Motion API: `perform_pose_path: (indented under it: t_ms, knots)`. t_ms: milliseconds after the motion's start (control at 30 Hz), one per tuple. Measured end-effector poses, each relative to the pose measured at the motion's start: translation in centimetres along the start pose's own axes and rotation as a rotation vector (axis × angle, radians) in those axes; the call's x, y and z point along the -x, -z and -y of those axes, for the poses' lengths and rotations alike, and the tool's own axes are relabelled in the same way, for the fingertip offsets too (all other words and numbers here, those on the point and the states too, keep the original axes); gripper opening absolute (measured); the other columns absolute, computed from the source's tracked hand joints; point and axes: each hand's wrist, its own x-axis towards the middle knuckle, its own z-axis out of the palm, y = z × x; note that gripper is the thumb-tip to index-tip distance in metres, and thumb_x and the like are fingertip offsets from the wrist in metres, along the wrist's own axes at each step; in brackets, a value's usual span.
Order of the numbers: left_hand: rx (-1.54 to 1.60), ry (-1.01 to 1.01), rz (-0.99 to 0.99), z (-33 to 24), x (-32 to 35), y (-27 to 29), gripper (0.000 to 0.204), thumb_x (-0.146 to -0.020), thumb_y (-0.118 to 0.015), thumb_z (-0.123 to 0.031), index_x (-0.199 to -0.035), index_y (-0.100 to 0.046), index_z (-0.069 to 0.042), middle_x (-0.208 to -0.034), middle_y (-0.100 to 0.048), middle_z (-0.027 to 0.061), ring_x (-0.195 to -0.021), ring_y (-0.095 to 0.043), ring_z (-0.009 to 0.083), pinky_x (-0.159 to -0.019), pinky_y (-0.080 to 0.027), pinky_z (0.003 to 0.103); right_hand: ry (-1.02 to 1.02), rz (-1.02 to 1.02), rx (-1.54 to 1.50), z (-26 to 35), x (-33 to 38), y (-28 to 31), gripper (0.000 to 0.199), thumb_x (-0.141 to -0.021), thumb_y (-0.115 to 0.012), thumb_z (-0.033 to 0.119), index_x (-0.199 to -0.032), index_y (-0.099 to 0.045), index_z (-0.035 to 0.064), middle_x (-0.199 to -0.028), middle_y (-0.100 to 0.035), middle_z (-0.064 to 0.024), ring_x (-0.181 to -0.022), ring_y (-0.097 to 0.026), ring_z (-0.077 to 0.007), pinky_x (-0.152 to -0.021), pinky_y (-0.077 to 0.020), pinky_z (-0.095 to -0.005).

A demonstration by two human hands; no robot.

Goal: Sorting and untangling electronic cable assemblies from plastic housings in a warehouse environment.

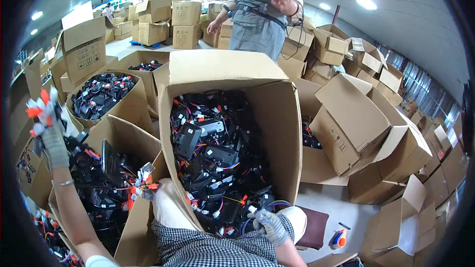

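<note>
At the far left, the person's gloved left hand [49, 136] is raised high, fingers closed around a wiring harness [39, 106] whose orange and white connectors stick up above the glove. Black parts of the same bundle trail down beside the wrist toward an open cardboard box [143, 143] on the left, packed with more black modules and coloured wires. Behind it stands another open box [136, 101] of the same parts.

In the middle, a large carton [282, 133] leans toward the person, its flap up at the back, heaped with black electronic modules, connectors and thin wires. At its lower front edge the gloved right hand [269, 225] is clamped on a loop of bluish wires [247, 227] lying on top of the pile. The two hands are well apart.

Behind the carton stands another person [262, 12] in a grey apron. To the right lie many empty, tumbled cartons [356, 123]. On the floor at lower right sits an orange tape dispenser [339, 239].
</note>
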Motion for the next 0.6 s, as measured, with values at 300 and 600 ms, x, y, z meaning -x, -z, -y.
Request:
perform_pose_path:
  t_ms: [300,600]
  knots:
    - [-0.984,0.015,0.828,14.9,28.0,-5.5,0.032,-0.090,-0.046,-0.023,-0.119,-0.053,-0.011,-0.106,-0.060,0.0110,-0.093,-0.061,0.0257,-0.079,-0.050,0.038,0.159,-0.176,0.122,0.0,-14.5,-0.5,0.033,-0.092,-0.052,0.037,-0.091,-0.062,0.0062,-0.072,-0.060,0.0002,-0.052,-0.045,-0.0046,-0.046,-0.0325,-0.0197]
    - [-0.797,-0.155,1.393,1.0,27.2,-7.7,0.017,-0.084,-0.056,-0.021,-0.096,-0.063,-0.012,-0.084,-0.062,0.0127,-0.076,-0.062,0.0310,-0.065,-0.050,0.041,-0.148,-0.169,-0.451,-4.4,-28.7,-2.6,0.015,-0.089,-0.062,0.028,-0.092,-0.062,0.0132,-0.075,-0.056,0.0019,-0.057,-0.051,-0.0104,-0.049,-0.0428,-0.0216]
